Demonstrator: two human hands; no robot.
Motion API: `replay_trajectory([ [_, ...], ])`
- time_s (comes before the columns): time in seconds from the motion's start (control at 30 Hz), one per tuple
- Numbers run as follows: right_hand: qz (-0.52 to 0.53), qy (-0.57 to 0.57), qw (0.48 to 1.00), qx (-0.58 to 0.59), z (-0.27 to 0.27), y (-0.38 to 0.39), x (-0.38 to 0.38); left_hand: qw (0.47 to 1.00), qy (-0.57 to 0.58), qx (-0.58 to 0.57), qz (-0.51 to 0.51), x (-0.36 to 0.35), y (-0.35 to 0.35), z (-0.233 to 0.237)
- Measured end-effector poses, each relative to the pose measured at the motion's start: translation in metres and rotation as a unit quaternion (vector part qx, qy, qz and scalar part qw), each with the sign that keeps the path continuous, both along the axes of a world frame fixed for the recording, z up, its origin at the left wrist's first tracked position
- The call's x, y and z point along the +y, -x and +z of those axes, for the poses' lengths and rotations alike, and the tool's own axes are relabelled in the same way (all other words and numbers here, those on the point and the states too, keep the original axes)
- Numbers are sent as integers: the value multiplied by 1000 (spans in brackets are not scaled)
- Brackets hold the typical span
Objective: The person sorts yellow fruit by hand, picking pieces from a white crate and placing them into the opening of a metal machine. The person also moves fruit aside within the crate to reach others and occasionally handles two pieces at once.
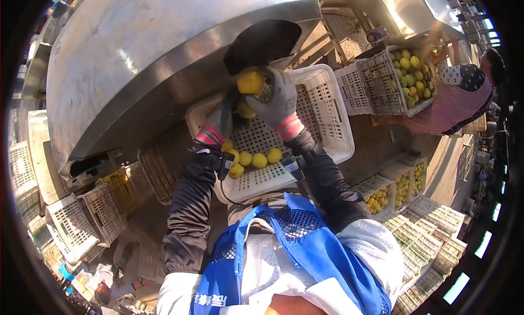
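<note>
Both hands wear grey gloves with pink-striped cuffs and meet over a white perforated crate (343, 124). My right hand (277, 98) is closed on a round yellow citrus fruit (251, 82), its thumb against the lower side. My left hand (222, 117) lies in shadow, curled against a second yellow citrus fruit (246, 110) just below the first; its fingertips are partly hidden. Several more yellow citrus fruits (259, 160) rest in the near-left part of the crate, below my wrists.
A large curved metal machine housing (164, 48), with a dark opening (259, 42), stands beyond the crate. At right, a tilted crate (376, 88) holds many fruits beside another person (453, 105). Stacked crates (420, 233) fill the lower right; more crates (73, 228) stand left.
</note>
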State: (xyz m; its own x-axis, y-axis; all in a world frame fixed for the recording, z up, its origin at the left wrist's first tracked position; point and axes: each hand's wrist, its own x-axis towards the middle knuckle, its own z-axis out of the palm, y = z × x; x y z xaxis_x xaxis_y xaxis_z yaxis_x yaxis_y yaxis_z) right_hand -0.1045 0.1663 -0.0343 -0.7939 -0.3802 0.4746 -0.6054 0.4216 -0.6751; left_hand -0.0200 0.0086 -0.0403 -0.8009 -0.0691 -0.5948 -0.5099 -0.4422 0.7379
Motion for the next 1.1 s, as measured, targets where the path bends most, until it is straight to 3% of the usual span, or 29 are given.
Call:
replay_trajectory([
  [0.03, 1, 1, 1000, 1, -2, 1, -4, 999, -15, -20, 20, -1, 4, -6],
  [0.1, -103, -10, 989, 105, -8, 6, -14, 998, -30, -37, 44, -2, 8, -7],
  [0.2, -180, -57, 977, 95, -17, 16, -26, 998, 8, 43, 40, -3, 2, -10],
  [0.33, -172, -63, 977, 110, -19, 20, -24, 994, -52, 28, 88, -14, -8, -29],
  [0.43, -107, -2, 994, 35, -33, 36, -29, 989, -80, 19, 119, -24, -13, -52],
  [0.53, -141, -100, 984, -33, -30, 56, -48, 992, -76, -2, 103, -30, -11, -47],
  [0.6, -134, -49, 987, 74, -26, 64, -52, 994, -81, -21, 77, -29, -10, -41],
  [0.63, -135, -50, 987, 75, -24, 60, -43, 991, 98, 89, 24, -24, -13, -39],
  [0.67, -57, 5, 998, 12, -12, 45, -28, 942, 271, 194, -28, -22, -16, -38],
  [0.7, 23, 58, 997, -50, -3, 30, -17, 943, 269, 195, -26, -23, -13, -38],
  [0.73, 23, 56, 997, -48, -3, 17, -12, 830, 473, 294, -45, -26, -4, -38],
  [0.77, 79, -7, 997, -9, -6, 3, -5, 665, 644, 373, -61, -25, 1, -36],
  [0.8, 133, -71, 988, 29, -9, -4, 0, 668, 641, 373, -62, -22, 3, -35],
  [0.83, 130, -74, 988, 26, -12, -6, 3, 879, 416, 233, -25, -17, 6, -33],
  [0.87, 95, -65, 993, 35, -12, -7, 1, 987, 144, 65, 17, -14, 9, -32],
  [0.93, 63, -55, 996, 37, -14, -6, -4, 984, 163, 64, 5, -18, 10, -46],
  [1.0, -78, -36, 995, 59, -15, 3, -11, 982, 180, 59, -8, -17, 3, -53],
  [1.03, -113, -35, 986, 121, -15, 16, -18, 986, 164, -10, -19, -14, -2, -54],
  [1.1, -135, -95, 979, 123, -15, 44, -32, 986, 139, -92, -31, -7, -13, -72],
])
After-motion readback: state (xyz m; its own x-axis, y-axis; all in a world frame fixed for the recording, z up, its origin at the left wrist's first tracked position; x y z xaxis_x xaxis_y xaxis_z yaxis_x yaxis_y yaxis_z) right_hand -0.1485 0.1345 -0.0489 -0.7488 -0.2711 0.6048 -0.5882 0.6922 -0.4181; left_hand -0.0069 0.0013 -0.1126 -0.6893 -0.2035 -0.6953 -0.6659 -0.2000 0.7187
